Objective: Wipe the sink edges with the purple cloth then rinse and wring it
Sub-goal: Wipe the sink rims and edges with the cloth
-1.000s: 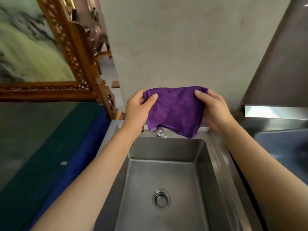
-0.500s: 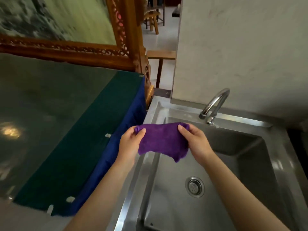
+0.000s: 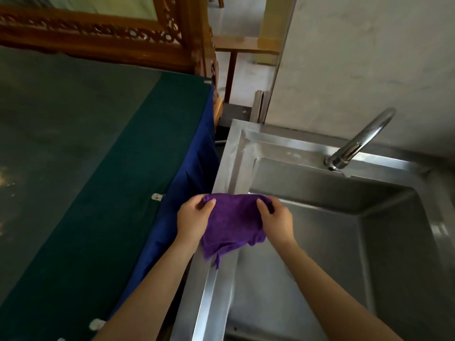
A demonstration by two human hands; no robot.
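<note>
The purple cloth (image 3: 232,223) hangs spread between both hands over the left edge of the steel sink (image 3: 231,156). My left hand (image 3: 193,219) pinches its upper left corner with thumb on top. My right hand (image 3: 277,219) pinches the upper right corner above the basin. The cloth's lower tip droops onto the sink's left rim (image 3: 209,291). A curved chrome faucet (image 3: 359,139) stands at the back rim, with no water running.
A table with a green top (image 3: 86,168) and blue skirt (image 3: 187,180) stands close against the sink's left side. A carved wooden frame (image 3: 98,33) rises behind it. A grey wall (image 3: 369,57) backs the sink.
Both hands carried the cloth down and left, from above the back of the basin to the sink's left rim. The view turned left, so the drain is out of sight.
</note>
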